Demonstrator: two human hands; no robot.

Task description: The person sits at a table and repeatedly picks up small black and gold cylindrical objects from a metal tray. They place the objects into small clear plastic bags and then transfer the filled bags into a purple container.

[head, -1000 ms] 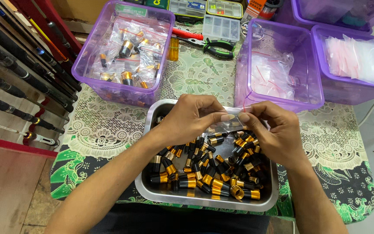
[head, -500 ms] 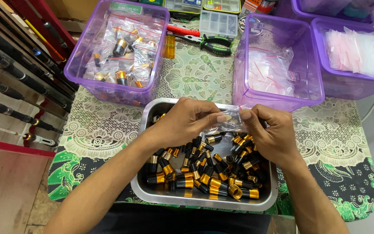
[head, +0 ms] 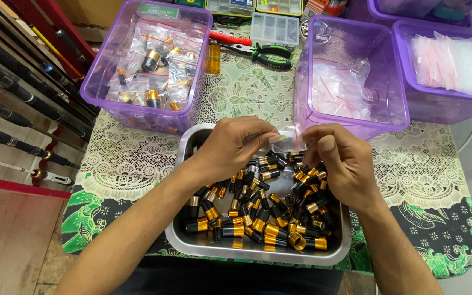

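A small clear bag (head: pixel 286 141) is pinched at its top edge by the left hand (head: pixel 233 146) and, it seems, by the right hand (head: pixel 337 164), both held above a steel tray (head: pixel 258 252) of black-and-gold caps (head: pixel 258 210). The tray is set on a lace-covered table (head: pixel 132 158). Rods (head: pixel 23 93) are ranged at the left. Behind, a purple tub (head: pixel 146 65) of bagged caps, pliers (head: pixel 263 53) and tubs of empty bags (head: pixel 350 87) are lined up.

Lace-covered table (head: pixel 132 158), reddish floor (head: pixel 12 240)
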